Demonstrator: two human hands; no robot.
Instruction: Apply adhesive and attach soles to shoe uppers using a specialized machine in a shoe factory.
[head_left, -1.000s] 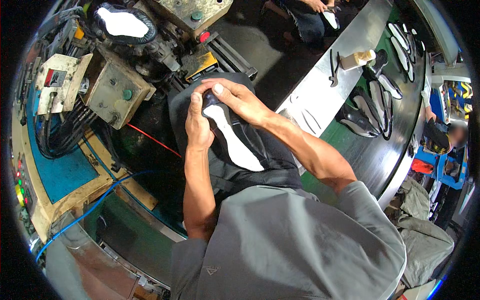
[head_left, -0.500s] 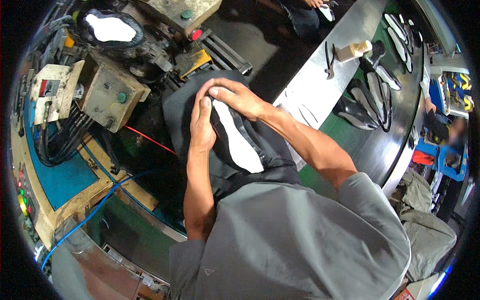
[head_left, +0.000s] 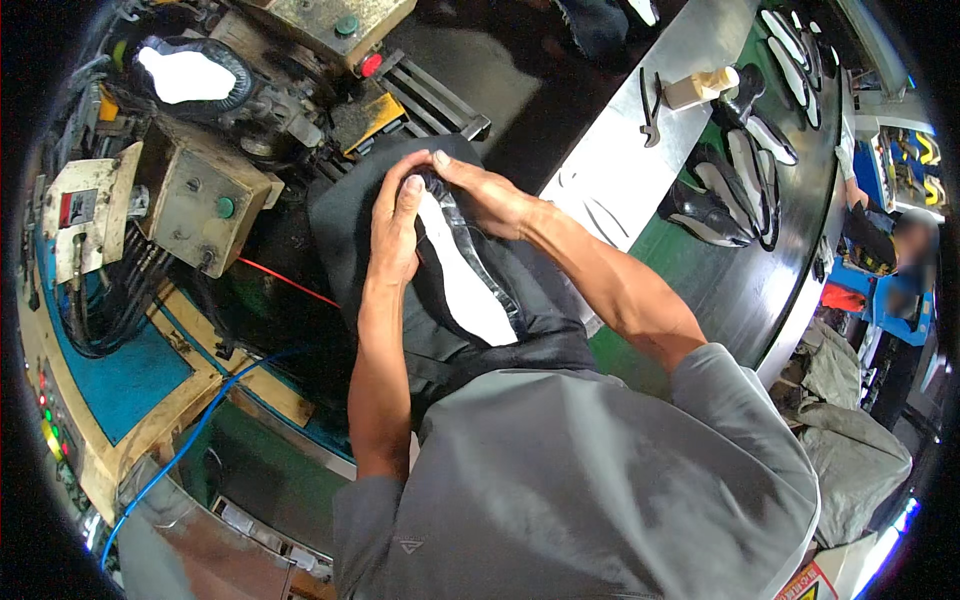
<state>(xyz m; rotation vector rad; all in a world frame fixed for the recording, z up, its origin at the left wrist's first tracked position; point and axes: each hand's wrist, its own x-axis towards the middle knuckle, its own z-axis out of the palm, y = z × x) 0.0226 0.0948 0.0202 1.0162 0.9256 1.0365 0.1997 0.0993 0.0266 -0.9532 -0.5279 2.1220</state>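
Evidently, the shoe (head_left: 462, 268) in hand is sitting partway along: its black upper is wrapping round the sides, while the white sole face is lying bare, with no outsole over it. It is resting sole-up above the dark cloth (head_left: 338, 205) on the lap, its far end pointing toward eleven o'clock and its near end toward five. What is left to settle at that far end is hard to judge — fingers are hiding part of it. The left hand (head_left: 393, 228) is gripping the shoe's nine o'clock side, its thumb lying beside the white face; the right hand (head_left: 495, 202) is cupping the one o'clock side, and the fingertips are nearly meeting over the far end. Further out, another shoe (head_left: 195, 78) is sitting on the machine at ten o'clock, its white face likewise bare. A control box (head_left: 190, 222) is standing toward nine, with a red cable (head_left: 285, 281) running below it, so room on that flank is looking tight. Toward twelve, a gap of floor (head_left: 470, 75) is opening between machine and bench — seemingly the widest room for moving. At two o'clock the metal ledge (head_left: 598, 165) is forming a long, straight edge, with pincers (head_left: 650, 130) and a bottle (head_left: 690, 93) lying on it; past it, more shoes (head_left: 744, 160) are lying on the green belt (head_left: 655, 285). At six, the grey shirt (head_left: 590, 450) is bounding the near side.
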